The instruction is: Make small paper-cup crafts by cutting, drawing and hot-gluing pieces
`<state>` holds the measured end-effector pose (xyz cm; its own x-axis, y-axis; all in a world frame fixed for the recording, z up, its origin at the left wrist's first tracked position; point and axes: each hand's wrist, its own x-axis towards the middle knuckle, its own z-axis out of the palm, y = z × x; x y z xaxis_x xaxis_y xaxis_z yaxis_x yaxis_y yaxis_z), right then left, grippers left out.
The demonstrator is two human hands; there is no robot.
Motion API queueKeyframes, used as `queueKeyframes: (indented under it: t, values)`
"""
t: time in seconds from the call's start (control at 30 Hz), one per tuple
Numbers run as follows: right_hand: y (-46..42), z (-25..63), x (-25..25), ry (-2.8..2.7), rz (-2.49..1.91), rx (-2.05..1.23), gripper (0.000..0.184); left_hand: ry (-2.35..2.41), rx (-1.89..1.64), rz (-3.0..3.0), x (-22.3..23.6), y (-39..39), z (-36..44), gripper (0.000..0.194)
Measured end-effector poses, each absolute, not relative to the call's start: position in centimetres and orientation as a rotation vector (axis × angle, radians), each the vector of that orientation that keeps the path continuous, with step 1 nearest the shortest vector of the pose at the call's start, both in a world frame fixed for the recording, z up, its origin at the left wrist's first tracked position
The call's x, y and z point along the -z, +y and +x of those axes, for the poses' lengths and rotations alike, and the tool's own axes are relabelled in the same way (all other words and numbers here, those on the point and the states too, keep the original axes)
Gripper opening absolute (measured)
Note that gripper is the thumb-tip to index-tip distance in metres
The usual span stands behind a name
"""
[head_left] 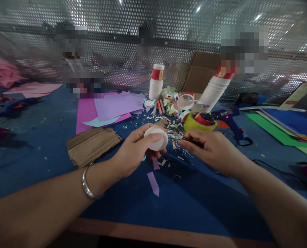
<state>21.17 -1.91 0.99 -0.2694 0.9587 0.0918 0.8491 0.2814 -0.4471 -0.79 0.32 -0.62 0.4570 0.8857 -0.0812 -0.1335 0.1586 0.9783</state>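
My left hand (133,148) is closed around a white round paper piece (158,140), which looks like the base of a paper cup; the thumb presses on its flat face. A silver bangle (85,184) circles that wrist. To the right, and apart from the white piece, my right hand (210,148) grips a slim dark-handled tool (194,142). Its kind is hard to make out, as the fingers cover most of it. Under and between the hands lie small paper scraps (174,132), and a lilac paper strip (153,184) is nearer to me.
Corrugated cardboard (91,143) and purple sheets (117,105) lie left. Behind are stacked paper cups (156,82), a leaning cup stack (215,89) and a yellow tape roll (201,124). A blue glue gun (232,122) stands right, near coloured sheets (279,131). A perforated metal screen (112,62) rises behind.
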Motion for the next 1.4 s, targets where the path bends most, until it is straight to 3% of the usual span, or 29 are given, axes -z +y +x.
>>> queueKeyframes:
  t: [0.23, 0.57, 1.13, 1.3, 1.4]
  values:
    - [-1.5, 21.5, -0.3, -2.343, -1.875, -0.350, 0.042, 0.787, -0.814, 1.257, 0.2, 0.7, -1.3, 0.015]
    - [-2.2, 20.6, -0.1, -2.062, -1.647, -0.416, 0.052, 0.816, -0.768, 1.423, 0.6, -0.6, -0.8, 0.010]
    - [-1.6, 20.4, 1.1, -2.414, -1.980, -0.154, 0.037, 0.880, -0.833, 1.398, 0.7, 0.5, -0.7, 0.020]
    - [-1.9, 20.3, 1.0, -2.399, -2.049, -0.117, 0.035, 1.004, -0.796, 1.632, -0.2, 1.1, -1.7, 0.022]
    - [-2.1, 20.3, 0.9, -2.414, -2.039, -0.104, 0.035, 1.095, -0.595, 1.993, -1.0, 1.8, -2.8, 0.025]
